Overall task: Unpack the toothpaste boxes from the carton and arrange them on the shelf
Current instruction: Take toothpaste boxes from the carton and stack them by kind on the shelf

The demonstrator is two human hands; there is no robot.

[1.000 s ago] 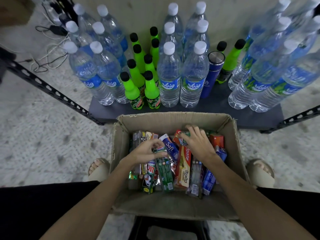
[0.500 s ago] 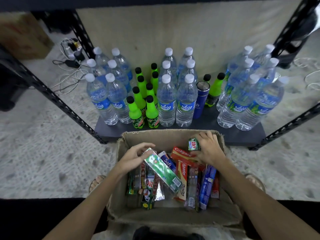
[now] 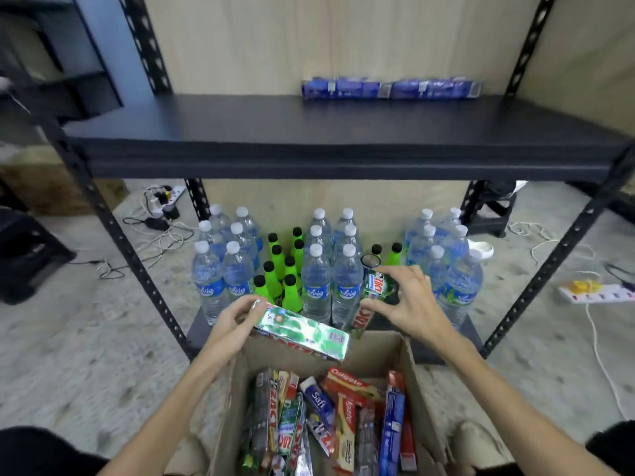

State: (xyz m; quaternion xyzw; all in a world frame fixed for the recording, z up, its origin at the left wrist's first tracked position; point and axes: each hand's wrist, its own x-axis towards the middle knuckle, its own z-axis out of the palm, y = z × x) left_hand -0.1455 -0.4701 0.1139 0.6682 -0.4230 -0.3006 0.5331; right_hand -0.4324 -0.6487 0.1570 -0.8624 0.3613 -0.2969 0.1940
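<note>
My left hand (image 3: 233, 319) grips one end of a green and silver toothpaste box (image 3: 302, 333), held flat above the carton's far edge. My right hand (image 3: 409, 304) pinches a green and red Zact toothpaste box (image 3: 372, 297) by its top end, held almost upright over the carton's far rim. The brown carton (image 3: 417, 383) sits below between my knees with several toothpaste boxes (image 3: 340, 417) packed inside. In front is the dark middle shelf (image 3: 309, 132), with a row of blue boxes (image 3: 391, 87) along its back right.
The bottom shelf holds several water bottles (image 3: 316, 286) and green bottles (image 3: 275, 280) right behind my hands. Black slotted posts (image 3: 137, 269) frame the rack. Cables and power strips (image 3: 594, 292) lie on the floor at both sides.
Both hands have risen out of the carton, each lifting a toothpaste box. My view has tilted up, bringing the middle shelf into sight.
</note>
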